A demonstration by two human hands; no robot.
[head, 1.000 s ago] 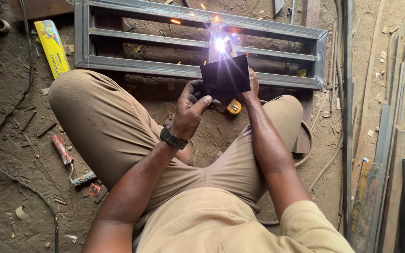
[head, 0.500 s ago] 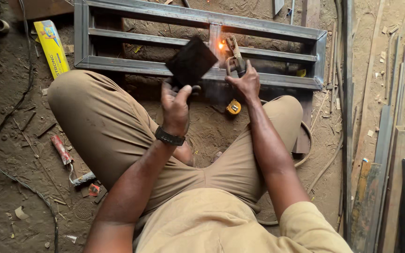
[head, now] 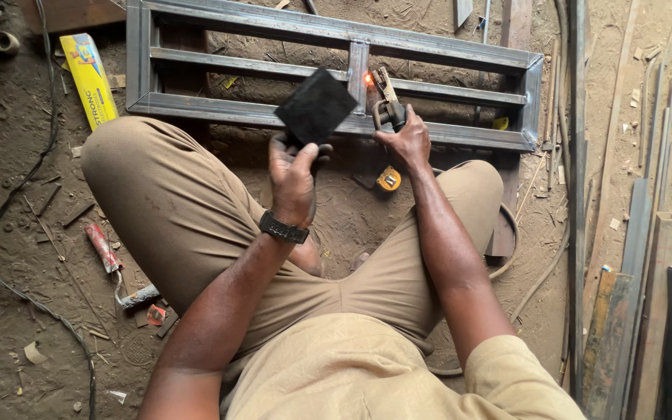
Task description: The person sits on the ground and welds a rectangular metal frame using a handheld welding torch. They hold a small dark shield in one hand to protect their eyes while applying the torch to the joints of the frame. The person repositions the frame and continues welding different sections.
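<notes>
Seen from above, a seated person works at a grey steel frame lying on the dirt floor across the top of the picture. The right hand is wrapped shut around an electrode holder at upper centre, its tip beside a small orange glow on the frame's upright bar. The left hand has its fingers closed on a dark welding shield, tilted just left of the glow (not covering it). Good practice would be steadying the holder and keeping the shield between eyes and weld.

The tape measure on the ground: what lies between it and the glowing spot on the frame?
Head view: the right hand with the welding holder.
</notes>
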